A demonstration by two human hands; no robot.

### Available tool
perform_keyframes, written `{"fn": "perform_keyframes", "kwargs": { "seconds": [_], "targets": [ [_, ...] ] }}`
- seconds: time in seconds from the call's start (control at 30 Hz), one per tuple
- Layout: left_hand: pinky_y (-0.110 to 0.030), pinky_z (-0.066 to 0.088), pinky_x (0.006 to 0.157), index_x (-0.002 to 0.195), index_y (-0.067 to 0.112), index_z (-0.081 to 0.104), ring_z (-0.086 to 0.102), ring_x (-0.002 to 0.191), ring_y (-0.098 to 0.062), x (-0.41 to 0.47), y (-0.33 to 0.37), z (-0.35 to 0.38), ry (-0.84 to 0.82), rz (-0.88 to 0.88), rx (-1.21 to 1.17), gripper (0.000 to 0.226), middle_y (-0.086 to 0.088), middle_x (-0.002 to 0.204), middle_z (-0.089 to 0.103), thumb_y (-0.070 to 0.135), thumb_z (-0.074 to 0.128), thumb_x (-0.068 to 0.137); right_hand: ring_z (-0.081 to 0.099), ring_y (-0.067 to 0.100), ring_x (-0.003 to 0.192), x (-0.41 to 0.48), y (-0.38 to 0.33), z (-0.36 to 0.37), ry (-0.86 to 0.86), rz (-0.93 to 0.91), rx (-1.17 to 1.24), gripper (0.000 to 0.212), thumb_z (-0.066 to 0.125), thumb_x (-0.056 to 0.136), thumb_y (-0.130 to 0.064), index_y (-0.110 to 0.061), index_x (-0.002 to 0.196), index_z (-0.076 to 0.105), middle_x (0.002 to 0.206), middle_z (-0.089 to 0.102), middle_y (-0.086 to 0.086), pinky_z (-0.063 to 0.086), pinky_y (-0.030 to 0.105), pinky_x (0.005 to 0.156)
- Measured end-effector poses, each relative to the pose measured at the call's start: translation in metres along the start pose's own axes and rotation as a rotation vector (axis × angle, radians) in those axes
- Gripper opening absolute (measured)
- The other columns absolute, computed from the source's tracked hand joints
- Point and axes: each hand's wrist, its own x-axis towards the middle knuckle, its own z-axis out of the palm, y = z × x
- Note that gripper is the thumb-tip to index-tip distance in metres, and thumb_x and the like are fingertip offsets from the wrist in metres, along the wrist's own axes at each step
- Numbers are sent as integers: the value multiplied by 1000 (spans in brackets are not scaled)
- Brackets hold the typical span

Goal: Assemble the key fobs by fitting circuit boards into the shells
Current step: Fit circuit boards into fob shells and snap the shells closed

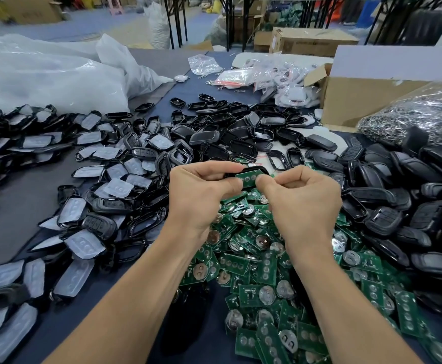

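My left hand grips a black key fob shell held above the table's middle. A green circuit board with round contact pads lies against the shell's open side. My right hand pinches the board's right end with thumb and forefinger. My fingers hide most of the shell. Below my hands spreads a heap of loose green circuit boards, many with coin-cell holders.
Shells with white rubber pads cover the left of the table. Empty black shells lie behind, black covers at the right. A cardboard box, a bag of metal rings and plastic bags stand at the back.
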Motion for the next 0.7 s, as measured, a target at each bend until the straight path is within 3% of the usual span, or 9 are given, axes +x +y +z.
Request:
{"fn": "perform_keyframes", "kwargs": {
  "seconds": [0.07,0.13,0.2,0.3,0.4,0.53,0.63,0.7],
  "targets": [
    [-25,61,62,71,19,84,75,65,-20,0,1,-1,-7,-36,-41,40,-9,72,72,-20,79,72,68,0,61,1,0,-1,-54,-11,-8,16,86,73,-34,-30,81,73,69,73,-17,51,14,57],
    [-26,62,62,72,17,84,77,70,-22,1,1,-3,-35,-92,-103,38,-11,79,77,-20,76,75,73,8,72,2,0,0,-189,4,64,16,79,81,-30,-32,97,76,80,77,-13,61,31,71],
    [-26,62,62,75,14,83,78,72,-23,1,1,-3,-64,-146,-162,36,-12,83,80,-21,72,79,75,19,69,3,0,1,-306,3,169,14,69,90,-17,-25,95,79,79,78,-1,64,43,71],
    [-25,62,66,84,15,81,79,74,-21,0,0,-1,-76,-115,-106,35,-10,84,81,-19,71,83,74,23,65,5,0,1,-345,58,297,21,64,95,1,-12,95,80,81,79,9,61,32,65],
    [-26,63,71,88,18,81,79,78,-21,0,-2,1,-71,-82,-29,33,-9,86,81,-14,74,84,72,22,61,8,2,0,-333,146,362,18,65,93,6,-3,102,78,82,78,13,59,26,62],
    [-40,66,76,89,30,82,79,81,-30,-1,-7,3,-69,-40,169,26,-4,85,81,4,80,84,71,22,57,7,4,1,-316,117,341,19,67,90,8,-6,91,80,74,77,11,57,25,58],
    [-37,66,70,82,37,80,78,71,-25,0,-6,3,-71,9,262,33,2,76,80,4,81,84,72,23,59,7,6,1,-325,104,325,21,66,90,7,-9,87,80,73,77,11,57,26,59],
    [-45,66,69,86,37,81,77,69,-26,0,-5,1,-69,42,326,31,4,74,79,6,81,85,72,22,62,8,7,2,-356,92,314,22,65,91,4,-11,87,80,75,77,11,57,27,61]
  ]
}}
